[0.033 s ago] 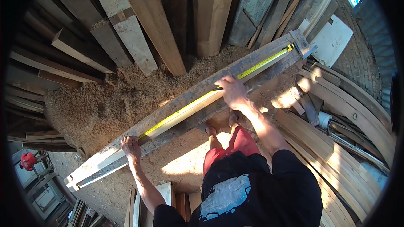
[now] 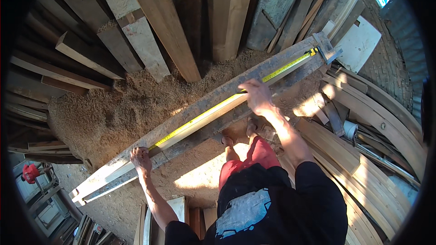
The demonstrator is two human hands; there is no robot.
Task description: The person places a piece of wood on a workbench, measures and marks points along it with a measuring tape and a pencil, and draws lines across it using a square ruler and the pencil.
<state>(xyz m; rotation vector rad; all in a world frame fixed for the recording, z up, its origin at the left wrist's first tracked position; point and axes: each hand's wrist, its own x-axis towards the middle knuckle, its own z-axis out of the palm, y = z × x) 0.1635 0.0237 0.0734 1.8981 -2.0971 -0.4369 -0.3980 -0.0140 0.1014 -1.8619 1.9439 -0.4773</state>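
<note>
A yellow tape measure blade (image 2: 213, 113) runs along a long pale wooden board (image 2: 195, 129), which lies on a weathered bench beam (image 2: 204, 97). At the far right end of the beam sits the yellow-and-black end of the tape (image 2: 313, 51). My left hand (image 2: 141, 159) is closed at the tape's near left end, fingers pressed to the board. Farther right, my right hand (image 2: 257, 97) lies over the tape with curled fingers. A small dark thing shows at its fingertips, too small to name.
Many planks (image 2: 161, 22) lean behind the bench, above a heap of sawdust (image 2: 113, 113). Stacked boards (image 2: 359, 172) and a white pipe (image 2: 350, 129) lie at the right. A metal stop (image 2: 333, 56) crosses the beam's far end. A red machine part (image 2: 30, 173) stands far left.
My right hand has slid a little to the right along the tape, toward the far end. The left hand, tape and board have stayed in place.
</note>
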